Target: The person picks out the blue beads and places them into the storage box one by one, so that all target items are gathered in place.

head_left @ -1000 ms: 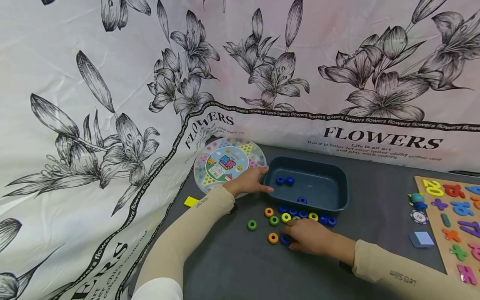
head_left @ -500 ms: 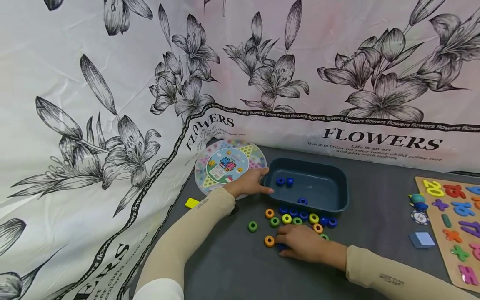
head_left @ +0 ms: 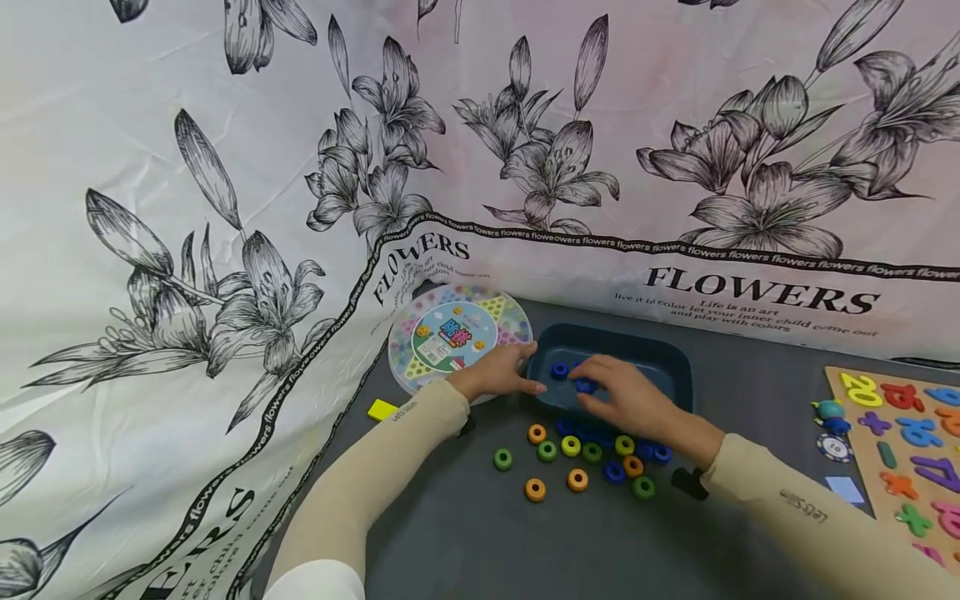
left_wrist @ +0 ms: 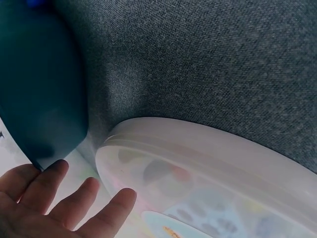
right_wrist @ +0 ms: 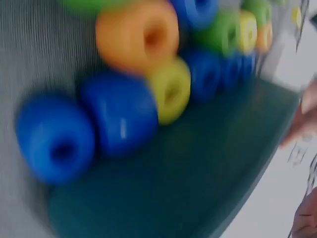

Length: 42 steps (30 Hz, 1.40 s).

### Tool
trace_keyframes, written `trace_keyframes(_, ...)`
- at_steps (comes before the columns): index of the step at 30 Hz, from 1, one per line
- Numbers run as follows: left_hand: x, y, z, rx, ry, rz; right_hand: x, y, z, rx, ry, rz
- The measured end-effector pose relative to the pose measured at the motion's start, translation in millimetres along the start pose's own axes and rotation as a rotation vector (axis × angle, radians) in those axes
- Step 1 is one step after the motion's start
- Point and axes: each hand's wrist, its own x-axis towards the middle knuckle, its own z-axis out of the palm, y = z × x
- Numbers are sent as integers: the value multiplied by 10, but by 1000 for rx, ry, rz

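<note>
In the head view my right hand [head_left: 633, 402] is over the dark blue tray [head_left: 667, 354], pinching a blue bead [head_left: 585, 386] between thumb and fingers. Another blue bead [head_left: 559, 371] lies on the tray floor, and one more is partly covered by the fingers. My left hand [head_left: 497, 372] touches the tray's left end, its fingers [left_wrist: 47, 183] spread and fairly straight in the left wrist view. Along the tray's near side lie loose beads: several blue ones, a yellow bead [head_left: 571, 446], a green bead [head_left: 503, 459] and an orange bead [head_left: 535, 490]. The right wrist view is blurred.
A round clear game box [head_left: 427, 321] lies left of the tray, with a yellow block [head_left: 382, 409] near it. At the right are a number board [head_left: 896, 458], a poker chip [head_left: 834, 447], a small turquoise toy [head_left: 830, 411] and a blue block [head_left: 845, 489]. Flowered cloth [head_left: 570, 262] hangs behind.
My right hand has closed on a blue bead on the table and carried it up and away from me, over the tray. An orange bead was shifted left. My left hand stays at the tray.
</note>
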Motion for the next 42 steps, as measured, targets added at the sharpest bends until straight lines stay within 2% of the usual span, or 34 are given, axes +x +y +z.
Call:
trace_keyframes(5,19,-23,8,-18,1,0,88,298,-178,42,85,251)
trace_keyframes(9,14,-30,10,-19,-4,-2,74,468,-226,60,105,345)
trace_keyframes(15,1,-23,-2,-20,-4,-1,16,553,-214,60,56,337)
trace_keyframes(22,15,-14,-5,-21,0,1,22,592,-245,58,-21,385)
trace_keyframes(28,-2,-17,8,-34,-1,-6,27,602,-266,59,-60,386)
trace_keyframes(33,-3,-31,16,-43,0,-3,7,631,-258,39,-68,356)
trace_keyframes(38,13,-57,22,-32,0,11,-18,612,-247,41,-40,338)
trace_keyframes(40,21,-63,22,-30,-3,13,-36,541,-234,20,-21,292)
trace_keyframes(42,25,-64,19,-30,-3,13,-54,425,-212,0,-13,206)
